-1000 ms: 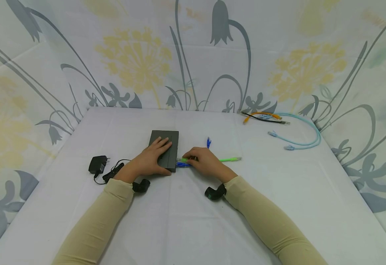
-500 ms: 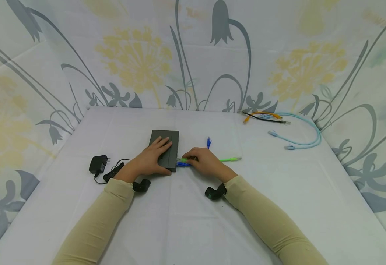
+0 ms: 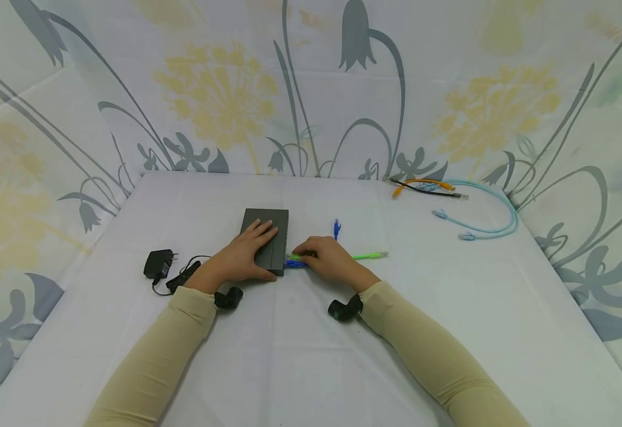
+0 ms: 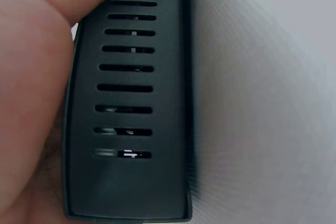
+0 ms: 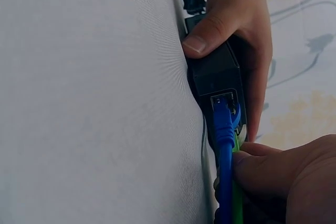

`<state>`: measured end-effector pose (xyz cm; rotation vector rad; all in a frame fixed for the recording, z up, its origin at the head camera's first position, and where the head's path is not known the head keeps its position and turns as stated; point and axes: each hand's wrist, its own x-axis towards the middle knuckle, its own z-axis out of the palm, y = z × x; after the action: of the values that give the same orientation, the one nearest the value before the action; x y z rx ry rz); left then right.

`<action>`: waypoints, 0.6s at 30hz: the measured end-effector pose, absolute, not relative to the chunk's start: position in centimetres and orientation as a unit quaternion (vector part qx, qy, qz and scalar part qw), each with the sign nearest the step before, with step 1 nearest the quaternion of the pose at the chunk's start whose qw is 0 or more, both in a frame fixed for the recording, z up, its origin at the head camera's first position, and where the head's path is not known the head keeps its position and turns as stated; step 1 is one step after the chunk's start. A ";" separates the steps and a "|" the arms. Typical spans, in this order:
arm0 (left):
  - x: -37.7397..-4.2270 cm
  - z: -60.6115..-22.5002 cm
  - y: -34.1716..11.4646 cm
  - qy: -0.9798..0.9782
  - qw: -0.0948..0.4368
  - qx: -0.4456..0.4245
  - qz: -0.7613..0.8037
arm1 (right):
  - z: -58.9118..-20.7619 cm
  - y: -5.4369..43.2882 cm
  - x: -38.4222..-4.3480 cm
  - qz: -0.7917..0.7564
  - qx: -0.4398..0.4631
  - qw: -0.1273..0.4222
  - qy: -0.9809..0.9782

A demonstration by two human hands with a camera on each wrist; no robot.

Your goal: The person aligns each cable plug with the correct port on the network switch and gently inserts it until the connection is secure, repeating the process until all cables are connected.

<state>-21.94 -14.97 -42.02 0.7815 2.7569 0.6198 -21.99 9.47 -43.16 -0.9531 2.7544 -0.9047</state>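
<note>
A black network switch (image 3: 268, 234) lies on the white-covered table. My left hand (image 3: 241, 255) rests on it with spread fingers on top and the thumb along its near vented side. My right hand (image 3: 329, 260) pinches a green Ethernet cable (image 3: 371, 256) close to the switch's right edge. In the right wrist view a blue Ethernet cable (image 5: 224, 124) sits plugged into a port, with the green cable right beside it. My fingers partly hide the green plug, so I cannot tell whether it is seated. The blue cable's other end (image 3: 336, 228) points away behind my right hand.
A black power adapter (image 3: 158, 264) and its bundled cord (image 3: 183, 277) lie left of the switch. Toward the back right are an orange cable (image 3: 423, 182), a black cable (image 3: 434, 192) and a looped light-blue cable (image 3: 513, 219). A patterned cloth (image 3: 311, 89) hangs behind the table.
My right hand has shifted very slightly left toward the switch, and the green cable's free end with it. The left hand stays in place on the switch.
</note>
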 end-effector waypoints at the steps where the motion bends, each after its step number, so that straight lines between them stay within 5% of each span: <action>1: -22.0 -42.0 -15.0 0.935 0.105 0.266 0.211 | -43.1 9.4 -22.0 -0.296 -0.311 0.045 0.902; 18: -22.1 -42.1 -14.9 0.936 0.107 0.267 0.204 | -43.0 9.2 -22.1 -0.293 -0.310 0.053 0.903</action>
<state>-22.08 -14.91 -42.07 0.7857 2.7557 0.6017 -22.08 9.24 -42.99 -0.9416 2.7445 -0.8916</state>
